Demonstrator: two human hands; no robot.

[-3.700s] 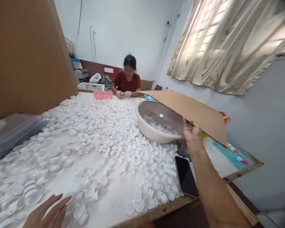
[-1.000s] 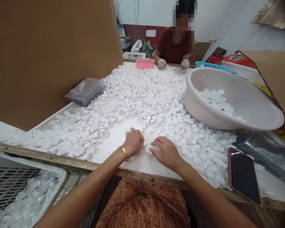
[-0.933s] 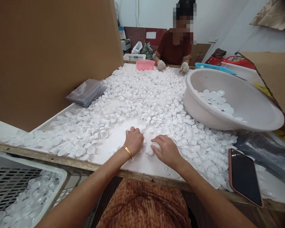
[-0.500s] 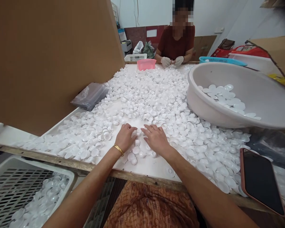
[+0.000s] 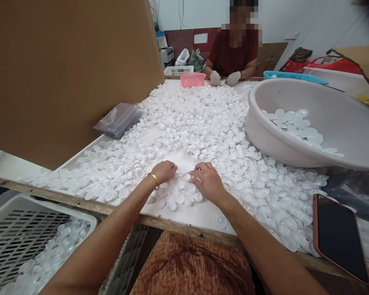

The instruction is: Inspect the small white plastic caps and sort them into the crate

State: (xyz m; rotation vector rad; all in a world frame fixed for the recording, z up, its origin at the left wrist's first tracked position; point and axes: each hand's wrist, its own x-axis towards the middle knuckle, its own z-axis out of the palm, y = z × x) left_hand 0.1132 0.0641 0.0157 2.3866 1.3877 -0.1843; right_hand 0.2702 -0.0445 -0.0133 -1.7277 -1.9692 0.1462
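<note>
- Pale bench is carrying a wide heap of white plastic caps, which is spreading beyond both hands toward a co-worker's gloved hands.
- Knuckles up, the left hand and right hand are curling over caps beneath them; I cannot tell whether either is gripping one.
- Fingers lying flatter a moment ago are now bending inward, drawing a small cluster toward the wrists.
- Right of the right hand, a basin is tilting and a dark phone is lying.
- No readable writing is showing.

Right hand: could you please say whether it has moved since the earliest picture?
Yes. The right hand has left the basin rim and come toward the table's near edge, now on the white caps beside the left hand.
</note>
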